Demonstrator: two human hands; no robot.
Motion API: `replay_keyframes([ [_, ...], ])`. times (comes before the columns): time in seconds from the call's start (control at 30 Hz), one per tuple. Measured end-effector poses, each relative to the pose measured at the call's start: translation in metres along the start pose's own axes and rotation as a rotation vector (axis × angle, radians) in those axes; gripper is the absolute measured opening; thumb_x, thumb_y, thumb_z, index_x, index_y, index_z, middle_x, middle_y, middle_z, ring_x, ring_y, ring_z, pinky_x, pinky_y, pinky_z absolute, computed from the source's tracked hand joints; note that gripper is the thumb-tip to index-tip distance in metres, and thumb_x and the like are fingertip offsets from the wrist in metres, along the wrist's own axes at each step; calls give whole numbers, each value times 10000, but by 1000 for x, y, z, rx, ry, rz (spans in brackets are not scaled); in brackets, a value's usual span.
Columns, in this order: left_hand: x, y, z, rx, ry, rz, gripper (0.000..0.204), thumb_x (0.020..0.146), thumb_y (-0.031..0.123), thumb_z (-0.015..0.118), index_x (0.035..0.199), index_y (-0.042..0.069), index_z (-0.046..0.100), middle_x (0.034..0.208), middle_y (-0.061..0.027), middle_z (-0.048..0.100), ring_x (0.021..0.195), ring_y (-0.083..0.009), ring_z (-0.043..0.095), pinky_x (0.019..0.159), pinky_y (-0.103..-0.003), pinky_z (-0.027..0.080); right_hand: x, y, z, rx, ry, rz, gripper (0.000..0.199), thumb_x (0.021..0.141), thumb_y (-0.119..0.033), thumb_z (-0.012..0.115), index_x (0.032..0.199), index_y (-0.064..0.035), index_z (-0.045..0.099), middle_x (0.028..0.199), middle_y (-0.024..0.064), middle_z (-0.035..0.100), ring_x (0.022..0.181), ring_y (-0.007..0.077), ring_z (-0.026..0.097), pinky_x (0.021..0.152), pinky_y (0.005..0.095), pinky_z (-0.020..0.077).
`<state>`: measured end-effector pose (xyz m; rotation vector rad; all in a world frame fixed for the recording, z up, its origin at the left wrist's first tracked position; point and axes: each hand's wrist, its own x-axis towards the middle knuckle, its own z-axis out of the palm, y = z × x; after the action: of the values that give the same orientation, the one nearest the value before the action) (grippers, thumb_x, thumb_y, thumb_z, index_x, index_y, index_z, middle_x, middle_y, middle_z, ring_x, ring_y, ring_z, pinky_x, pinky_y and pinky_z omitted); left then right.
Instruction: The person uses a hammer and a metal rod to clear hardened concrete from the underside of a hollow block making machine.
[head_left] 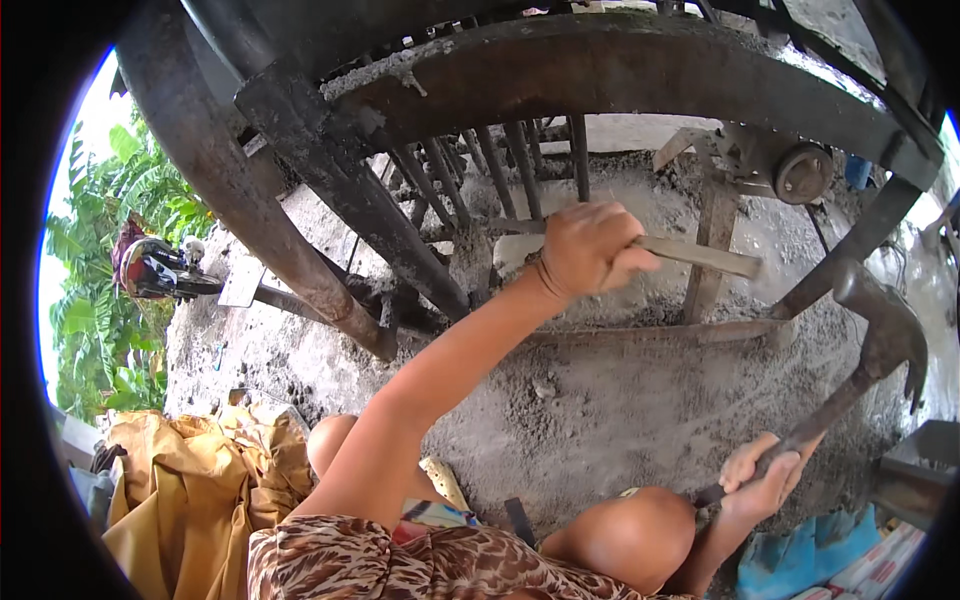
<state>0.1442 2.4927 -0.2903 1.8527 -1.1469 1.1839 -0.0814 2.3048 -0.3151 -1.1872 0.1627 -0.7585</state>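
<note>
My left hand (595,248) is stretched forward in front of the metal frame, its fingers closed around a flat light-brown bar (705,257). One end of the bar sticks out to the right of my fist; whether it is wood or metal I cannot tell. At the lower right, beside my knee, my right hand (765,478) grips the handle of a claw hammer (885,335). The hammer's head is raised up and to the right, its claw curving down on the far right. The hammer and the bar are apart.
A dark metal frame (620,80) with several upright rods spans the far side, its thick legs slanting down to the gritty ground (620,410). A pulley wheel (803,175) sits at the right. Tan cloth (190,500) lies lower left, blue sheeting (810,555) lower right. A motorcycle (165,268) stands far left.
</note>
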Motion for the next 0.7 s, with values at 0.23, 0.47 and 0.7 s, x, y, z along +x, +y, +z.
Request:
replay_keyframes([
  [0.23,7,9,5,5,-11,26,434,766,487,571,617,114,406,508,-28,366,413,-194,405,381,-299,323,-6,0,1,13,-41,39,653,918,-447,349,1403,-111,68,483,2,323,318,79,288,304,215,292],
  [0.47,-4,1,8,55,-18,33,414,763,468,585,625,117,414,515,-32,367,419,-194,416,381,-302,331,-7,-2,-4,13,-8,75,654,915,-459,348,1403,-123,72,484,-1,319,313,73,274,309,210,292],
  [0.7,-4,-1,13,45,-13,1,419,765,473,580,621,112,424,512,-31,380,421,-195,425,380,-307,333,-9,-3,-6,27,-31,53,661,913,-461,353,1402,-116,72,478,-2,314,317,73,281,310,210,294],
])
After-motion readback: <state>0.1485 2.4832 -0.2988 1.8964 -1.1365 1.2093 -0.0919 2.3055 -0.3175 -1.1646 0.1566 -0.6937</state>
